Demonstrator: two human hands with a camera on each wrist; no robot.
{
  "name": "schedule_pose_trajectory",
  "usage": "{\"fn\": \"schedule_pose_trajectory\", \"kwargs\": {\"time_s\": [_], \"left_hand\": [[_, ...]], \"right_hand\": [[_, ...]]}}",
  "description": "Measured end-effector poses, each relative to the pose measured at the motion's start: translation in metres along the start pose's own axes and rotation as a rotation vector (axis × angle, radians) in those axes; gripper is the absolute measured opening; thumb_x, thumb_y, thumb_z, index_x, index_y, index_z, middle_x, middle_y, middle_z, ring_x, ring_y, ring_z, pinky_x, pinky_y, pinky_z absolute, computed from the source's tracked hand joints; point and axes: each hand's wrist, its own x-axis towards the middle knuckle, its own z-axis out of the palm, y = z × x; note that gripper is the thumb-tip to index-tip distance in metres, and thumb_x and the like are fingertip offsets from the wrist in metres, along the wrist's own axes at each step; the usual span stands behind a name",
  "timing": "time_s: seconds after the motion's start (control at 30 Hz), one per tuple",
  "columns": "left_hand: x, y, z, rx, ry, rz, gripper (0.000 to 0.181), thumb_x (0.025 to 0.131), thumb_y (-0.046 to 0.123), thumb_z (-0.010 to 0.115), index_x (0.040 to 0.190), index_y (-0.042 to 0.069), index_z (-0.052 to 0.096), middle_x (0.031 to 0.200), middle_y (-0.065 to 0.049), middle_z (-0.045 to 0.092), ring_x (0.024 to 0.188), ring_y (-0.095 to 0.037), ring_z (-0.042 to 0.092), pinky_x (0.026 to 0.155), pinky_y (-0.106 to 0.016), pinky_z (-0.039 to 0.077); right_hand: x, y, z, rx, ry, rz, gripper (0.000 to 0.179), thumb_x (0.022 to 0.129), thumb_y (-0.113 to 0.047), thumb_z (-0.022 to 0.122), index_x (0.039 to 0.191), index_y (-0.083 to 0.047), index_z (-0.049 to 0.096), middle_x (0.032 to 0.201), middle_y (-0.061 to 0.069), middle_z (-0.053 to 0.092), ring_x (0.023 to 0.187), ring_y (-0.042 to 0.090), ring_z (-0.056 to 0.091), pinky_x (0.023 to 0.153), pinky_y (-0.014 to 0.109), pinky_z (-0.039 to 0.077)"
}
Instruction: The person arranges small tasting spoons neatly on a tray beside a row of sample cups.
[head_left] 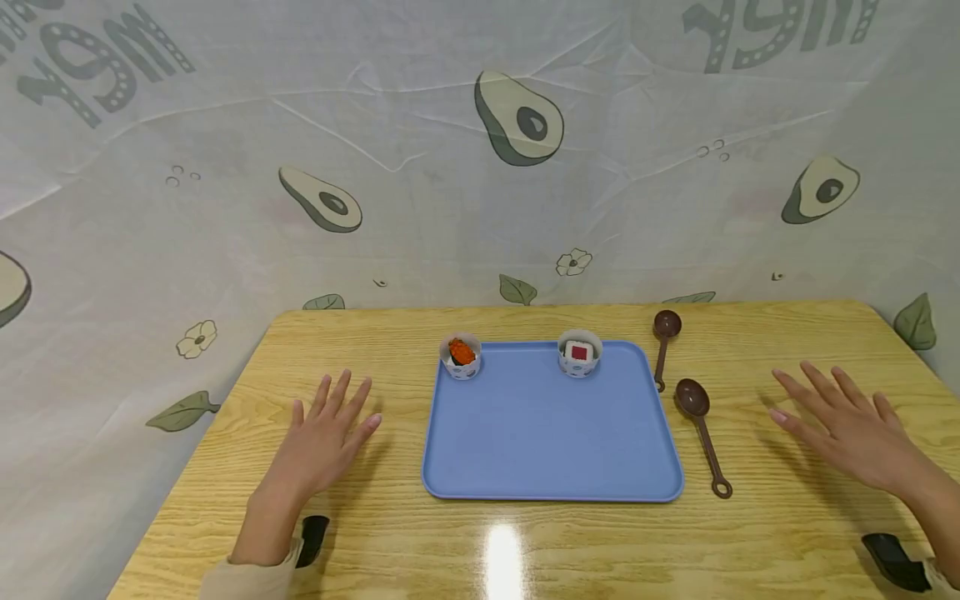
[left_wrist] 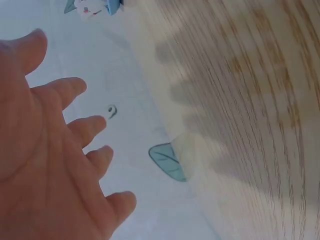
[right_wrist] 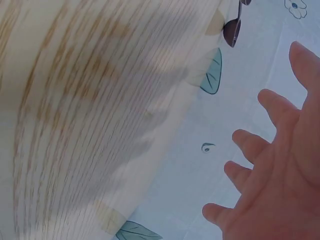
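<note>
My left hand [head_left: 318, 450] hovers over the table left of a blue tray [head_left: 555, 433], fingers spread and holding nothing. On the far right, my right hand [head_left: 855, 429] is likewise spread and holds nothing; two brown spoons are nearest to it. The larger spoon [head_left: 692, 398] lies beside the tray's right edge, and the smaller spoon [head_left: 667, 324] lies behind it. At the tray's back left corner stands a small paper cup [head_left: 463, 372] holding orange-topped sushi [head_left: 461, 352]. Another paper cup [head_left: 577, 369] at the back edge holds white sushi with a red centre [head_left: 579, 351].
The wooden table [head_left: 570, 550] ends at the back against a pale cloth [head_left: 420, 225] printed with avocados, leaves and flowers. In the left wrist view the palm of the hand shows beside the table edge [left_wrist: 165, 115]. Black straps [head_left: 312, 540] sit at both wrists.
</note>
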Motion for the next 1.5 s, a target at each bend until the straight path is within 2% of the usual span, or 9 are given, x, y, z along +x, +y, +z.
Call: {"fn": "schedule_pose_trajectory", "kwargs": {"time_s": [0.1,0.27,0.5,0.7,0.8,0.93,1.2,1.37,1.5], "left_hand": [[0.001,0.001,0.001,-0.038,-0.012,0.021,0.064,0.096,0.048,0.035,0.145,0.009,0.023,0.149,-0.019,0.011,0.135,-0.039,0.003,0.101,-0.067,0.005],[0.005,0.004,0.002,-0.129,-0.011,0.071,0.069,0.092,0.043,0.051,0.144,0.007,0.024,0.145,-0.022,0.022,0.133,-0.041,0.014,0.102,-0.066,0.010],[0.011,0.012,0.003,-0.278,-0.011,0.073,0.059,0.089,0.026,0.061,0.137,0.000,0.038,0.131,-0.024,0.044,0.120,-0.042,0.040,0.094,-0.057,0.037],[0.017,0.019,0.008,-0.421,0.034,0.073,0.040,0.086,0.014,0.064,0.119,-0.005,0.054,0.106,-0.017,0.062,0.100,-0.032,0.057,0.085,-0.044,0.049],[0.020,0.023,0.012,-0.516,0.025,0.041,0.029,0.084,0.008,0.065,0.110,-0.005,0.059,0.094,-0.010,0.064,0.090,-0.025,0.061,0.077,-0.035,0.053],[0.024,0.027,0.015,-0.611,-0.017,-0.036,0.018,0.083,0.005,0.066,0.099,-0.002,0.061,0.084,-0.003,0.063,0.079,-0.017,0.061,0.067,-0.027,0.052],[0.027,0.035,0.021,-0.698,-0.067,-0.130,0.012,0.082,0.004,0.067,0.091,-0.003,0.063,0.075,-0.005,0.060,0.070,-0.015,0.059,0.061,-0.027,0.052],[0.030,0.038,0.027,-0.745,-0.094,-0.162,0.007,0.082,-0.001,0.065,0.087,-0.005,0.062,0.071,-0.006,0.060,0.064,-0.016,0.060,0.059,-0.029,0.053],[0.032,0.040,0.029,-0.760,-0.112,-0.194,0.005,0.082,-0.002,0.065,0.086,-0.005,0.062,0.069,-0.005,0.060,0.061,-0.016,0.060,0.057,-0.028,0.052]], "right_hand": [[0.001,-0.002,-0.001,-0.003,0.013,-0.001,0.070,0.094,-0.039,0.048,0.148,-0.018,0.008,0.147,0.026,0.001,0.130,0.049,-0.010,0.090,0.075,-0.010],[0.004,-0.004,-0.003,0.002,0.027,-0.017,0.070,0.094,-0.038,0.049,0.147,-0.013,0.013,0.145,0.030,0.008,0.127,0.055,0.003,0.087,0.078,0.004],[0.005,-0.008,-0.008,0.079,0.035,-0.057,0.065,0.090,-0.031,0.058,0.138,0.005,0.032,0.136,0.036,0.024,0.114,0.060,0.026,0.075,0.073,0.028],[0.006,-0.015,-0.010,0.137,0.023,-0.045,0.058,0.090,-0.028,0.059,0.128,0.011,0.041,0.125,0.039,0.038,0.105,0.057,0.036,0.073,0.067,0.034],[0.007,-0.017,-0.010,0.156,0.014,-0.029,0.056,0.090,-0.028,0.058,0.127,0.011,0.043,0.122,0.039,0.041,0.104,0.056,0.038,0.072,0.066,0.036],[0.007,-0.019,-0.010,0.151,0.007,-0.018,0.054,0.091,-0.029,0.057,0.126,0.011,0.045,0.121,0.038,0.042,0.102,0.056,0.041,0.071,0.064,0.039],[0.008,-0.022,-0.011,0.160,-0.019,-0.022,0.052,0.091,-0.028,0.057,0.125,0.010,0.047,0.117,0.038,0.047,0.100,0.053,0.047,0.068,0.061,0.045],[0.006,-0.023,-0.007,0.152,0.027,-0.066,0.047,0.089,-0.024,0.061,0.120,0.010,0.051,0.112,0.034,0.053,0.093,0.047,0.053,0.067,0.058,0.048],[0.006,-0.023,-0.005,0.133,0.095,-0.130,0.041,0.085,-0.018,0.066,0.114,0.009,0.057,0.105,0.026,0.060,0.083,0.031,0.060,0.063,0.044,0.052]]}}
